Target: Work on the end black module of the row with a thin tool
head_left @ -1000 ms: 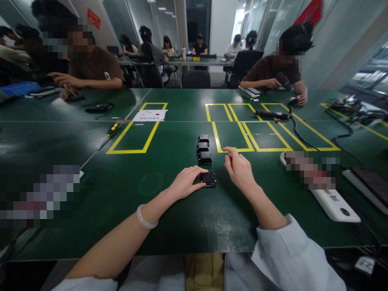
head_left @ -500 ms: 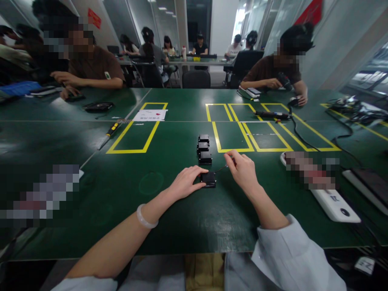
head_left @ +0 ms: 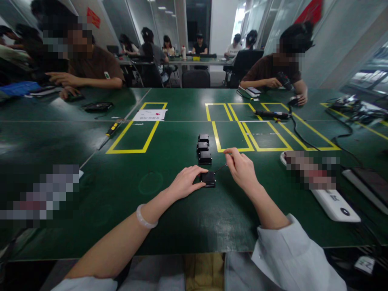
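Bracing the block (head_left: 209, 179), left hand (head_left: 184, 182) grasps it while right hand (head_left: 242, 167) pinches a thin rod (head_left: 220, 168) angled at its side.

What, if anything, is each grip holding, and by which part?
The left grip holds the nearest black block by its left side; the right grip, a thin tool by the end away from the block.
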A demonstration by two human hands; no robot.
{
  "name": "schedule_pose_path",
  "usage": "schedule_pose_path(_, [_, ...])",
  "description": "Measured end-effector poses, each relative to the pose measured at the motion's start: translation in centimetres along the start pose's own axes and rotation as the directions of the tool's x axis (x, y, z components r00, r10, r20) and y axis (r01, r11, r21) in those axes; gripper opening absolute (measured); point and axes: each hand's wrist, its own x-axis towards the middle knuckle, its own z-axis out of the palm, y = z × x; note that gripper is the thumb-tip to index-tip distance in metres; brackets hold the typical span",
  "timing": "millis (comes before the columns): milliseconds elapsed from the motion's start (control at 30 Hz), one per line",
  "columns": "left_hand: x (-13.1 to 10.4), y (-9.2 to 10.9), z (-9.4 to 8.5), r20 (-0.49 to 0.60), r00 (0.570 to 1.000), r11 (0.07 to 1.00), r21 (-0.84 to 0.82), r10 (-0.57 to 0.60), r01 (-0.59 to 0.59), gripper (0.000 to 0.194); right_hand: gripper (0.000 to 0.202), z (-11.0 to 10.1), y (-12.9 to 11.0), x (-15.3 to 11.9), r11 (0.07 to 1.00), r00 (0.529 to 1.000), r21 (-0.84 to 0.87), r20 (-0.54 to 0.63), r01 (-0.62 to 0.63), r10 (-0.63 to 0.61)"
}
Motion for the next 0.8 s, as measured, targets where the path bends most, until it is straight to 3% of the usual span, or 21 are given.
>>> schedule_pose_path(533, [0.01, -0.12, 0.08, 0.0, 1.0, 1.0, -0.004, -0.001, 0.001, 0.038, 0.025, -0.17, -0.78, 0.15, 0.993, 0.996, -0.08, -0.01, 0.083, -0.084])
schedule_pose_path(800, [0.07, -0.07, 0.12, -0.007, 1.0, 1.0, -0.002, 0.007, -0.007, 0.039, 0.031, -0.27, -0.84, 0.06, 0.998, 0.999, -0.059, 0.036, 0.019, -0.017])
